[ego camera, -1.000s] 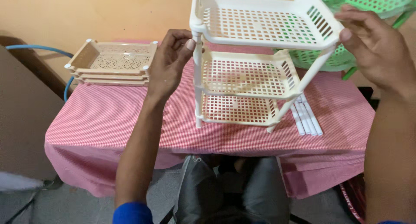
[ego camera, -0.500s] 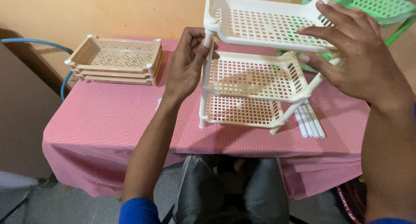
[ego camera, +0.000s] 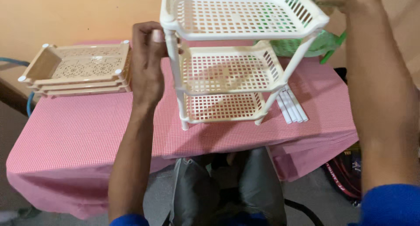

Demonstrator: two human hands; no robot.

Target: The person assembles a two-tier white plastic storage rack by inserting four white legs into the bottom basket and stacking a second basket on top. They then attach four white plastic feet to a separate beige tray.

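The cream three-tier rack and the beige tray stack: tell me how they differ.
The cream three-tier rack stands upright on posts with open gaps between its shelves; the beige tray stack lies flat, trays nested together. The rack's shelves have plain square-grid holes; the stack's top tray shows an ornate cut-out pattern. The left hand grips a rack post, while the stack is untouched. Both are perforated plastic on the pink checked tablecloth.

Pink-checked table (ego camera: 87, 134): cream rack (ego camera: 227, 73), beige trays (ego camera: 78, 70) (stacked), white tubes (ego camera: 292, 105)

Glossy cream plastic rack (ego camera: 227, 73) — perforated shelves — on matt checked tablecloth (ego camera: 87, 125).
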